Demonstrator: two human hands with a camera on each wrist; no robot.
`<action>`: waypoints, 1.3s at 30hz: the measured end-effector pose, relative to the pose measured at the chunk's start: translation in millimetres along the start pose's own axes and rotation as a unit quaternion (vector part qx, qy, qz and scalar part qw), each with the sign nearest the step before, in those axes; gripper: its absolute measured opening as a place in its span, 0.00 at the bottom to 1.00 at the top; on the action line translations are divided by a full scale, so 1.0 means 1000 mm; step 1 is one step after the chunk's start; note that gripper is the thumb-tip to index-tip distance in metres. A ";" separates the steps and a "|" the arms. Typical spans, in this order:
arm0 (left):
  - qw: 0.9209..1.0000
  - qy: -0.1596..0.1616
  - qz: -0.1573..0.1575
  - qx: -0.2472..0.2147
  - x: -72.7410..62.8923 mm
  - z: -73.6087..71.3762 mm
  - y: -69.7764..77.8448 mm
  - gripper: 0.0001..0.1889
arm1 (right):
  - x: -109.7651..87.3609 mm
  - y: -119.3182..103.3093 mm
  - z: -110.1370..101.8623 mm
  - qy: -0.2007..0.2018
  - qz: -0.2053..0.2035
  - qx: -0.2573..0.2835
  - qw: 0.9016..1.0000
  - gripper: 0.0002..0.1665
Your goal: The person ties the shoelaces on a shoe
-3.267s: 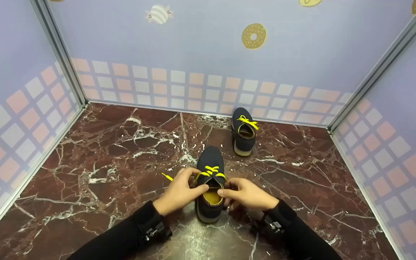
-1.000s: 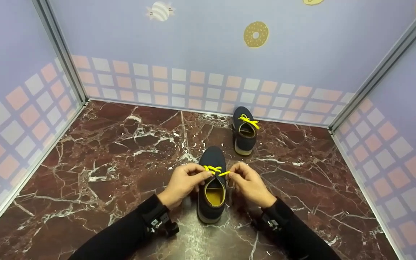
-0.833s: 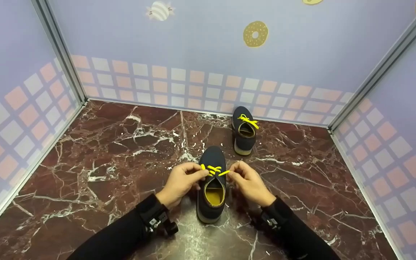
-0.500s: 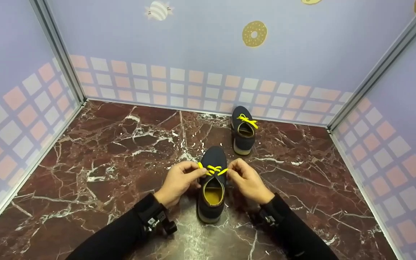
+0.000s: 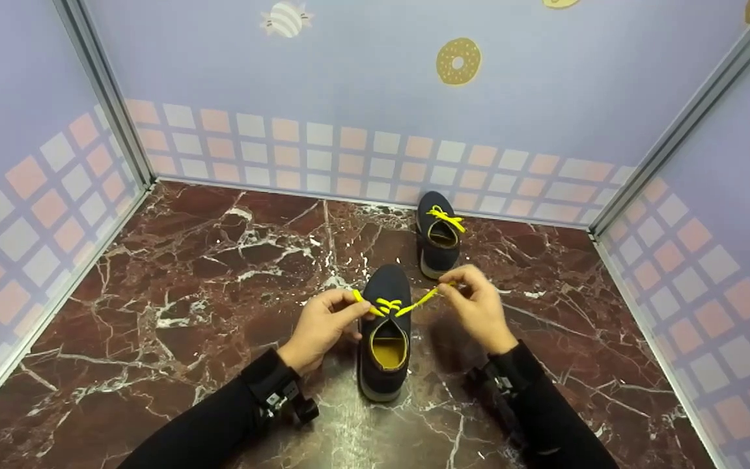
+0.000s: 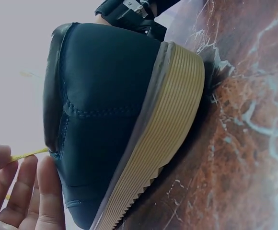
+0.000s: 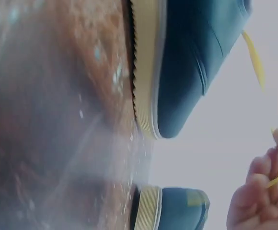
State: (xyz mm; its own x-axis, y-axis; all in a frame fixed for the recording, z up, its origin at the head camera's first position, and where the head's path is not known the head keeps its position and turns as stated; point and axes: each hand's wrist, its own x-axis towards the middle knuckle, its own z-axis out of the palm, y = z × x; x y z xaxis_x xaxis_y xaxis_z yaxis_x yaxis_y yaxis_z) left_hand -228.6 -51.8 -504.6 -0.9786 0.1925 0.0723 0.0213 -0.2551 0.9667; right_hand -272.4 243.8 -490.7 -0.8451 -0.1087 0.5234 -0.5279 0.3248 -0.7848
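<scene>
A dark navy shoe (image 5: 385, 280) with yellow laces stands upright on the floor, its toe pointing away and its opening toward me. On its left side my left hand (image 5: 323, 326) pinches one end of the yellow shoelace (image 6: 29, 154) between thumb and index finger. My right hand (image 5: 479, 312), raised to the right of the shoe, pinches the other lace end (image 5: 422, 299), which runs taut from the eyelets. In the right wrist view the fingers (image 7: 259, 191) hold a yellow loop of it. Two crossings of lace lie over the tongue.
A matching shoe (image 5: 439, 254), its yellow lace tied in a bow, stands behind and to the right, near the back wall (image 5: 284, 150). The floor (image 5: 232, 365) is dark red marbled stone. Patterned panels (image 5: 17, 221) enclose the left and right sides.
My right hand has moved from beside the shoe outward to the right and away, drawing out its lace end. My left hand has shifted slightly left with its lace end.
</scene>
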 end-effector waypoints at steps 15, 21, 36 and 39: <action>1.000 -0.002 -0.003 -0.006 0.002 0.000 -0.001 0.08 | -0.008 -0.009 0.004 -0.244 0.157 0.027 0.956 0.22; 1.000 0.002 -0.005 0.006 0.002 0.000 -0.003 0.07 | -0.012 -0.009 0.013 -0.221 0.206 0.098 0.948 0.16; 0.999 0.006 0.017 0.046 0.004 0.002 -0.008 0.09 | -0.017 -0.009 0.030 -0.197 0.325 0.324 0.867 0.04; 0.999 0.007 0.018 0.042 0.004 0.002 -0.008 0.09 | -0.018 -0.008 0.033 -0.170 0.329 0.335 0.866 0.05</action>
State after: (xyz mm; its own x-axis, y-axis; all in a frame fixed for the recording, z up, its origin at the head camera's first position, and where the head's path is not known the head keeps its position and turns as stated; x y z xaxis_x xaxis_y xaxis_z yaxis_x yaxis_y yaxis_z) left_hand -232.6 -47.5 -511.8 -0.9798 0.1707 0.1044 0.0731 -0.1801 0.9809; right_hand -256.1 212.4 -504.8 -0.8975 -0.4150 -0.1496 0.2443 -0.1851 -0.9519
